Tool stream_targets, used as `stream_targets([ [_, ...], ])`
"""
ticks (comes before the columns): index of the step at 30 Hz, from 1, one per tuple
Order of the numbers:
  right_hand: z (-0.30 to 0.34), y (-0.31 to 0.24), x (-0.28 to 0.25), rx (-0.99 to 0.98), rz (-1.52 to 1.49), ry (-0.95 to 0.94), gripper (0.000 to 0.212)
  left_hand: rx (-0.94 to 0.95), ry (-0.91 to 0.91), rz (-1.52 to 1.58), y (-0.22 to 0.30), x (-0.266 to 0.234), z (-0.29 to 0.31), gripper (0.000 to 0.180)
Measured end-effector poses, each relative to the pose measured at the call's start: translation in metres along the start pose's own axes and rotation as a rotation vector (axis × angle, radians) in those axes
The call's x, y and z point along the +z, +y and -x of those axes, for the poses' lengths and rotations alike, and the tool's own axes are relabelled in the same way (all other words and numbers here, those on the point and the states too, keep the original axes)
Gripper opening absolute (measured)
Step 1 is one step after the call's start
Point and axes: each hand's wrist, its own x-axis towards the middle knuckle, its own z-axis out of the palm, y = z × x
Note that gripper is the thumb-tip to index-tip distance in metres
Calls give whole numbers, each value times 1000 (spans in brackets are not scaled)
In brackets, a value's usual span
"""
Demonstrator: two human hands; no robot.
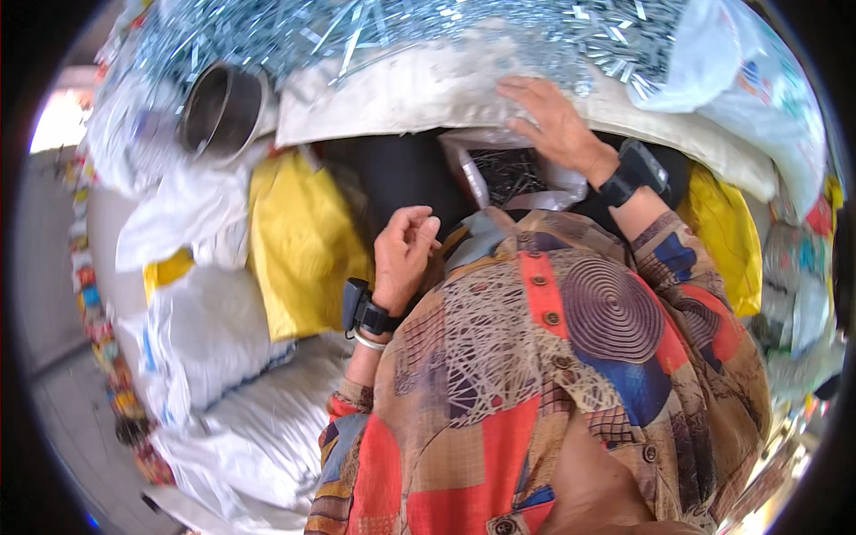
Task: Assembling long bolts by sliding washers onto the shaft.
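The right hand (553, 120) lies flat, fingers spread wide, palm down on the rim of a clear plastic bag (513, 169), where that rim meets a dirty white cloth (419, 94). It grips nothing; it presses the bag's upper edge against the cloth. The bag sits just below the hand, toward the body, its mouth facing up toward the fingers, and it holds a dark heap of small nails (508, 174). Beyond the fingertips, farther from the body, a great pile of shiny loose nails (374, 31) spreads over the cloth, so bag, hand and pile lie in one line running away from the person.

The left hand (403, 254) hangs apart, lower and to the left of the bag, fingers loosely curled and half open, holding nothing that shows. The right hand is the nearer one to both bag and pile.

Around them: a metal pot (218, 111) at the upper left, a yellow sack (299, 245), and white sacks (209, 330) lower left.
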Motion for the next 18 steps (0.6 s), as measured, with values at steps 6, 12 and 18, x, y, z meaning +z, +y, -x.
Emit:
stream_targets([
  [6,-5,31,28,-82,194,-191,49,-68,320,32,-53,-30,97,13],
  [12,12,66,11,115,311,-77,46,-174,815,-1,-101,-66,135,24],
  [18,16,58,23,131,243,-63,37,-245,818,672,-137,-147,111,24],
])
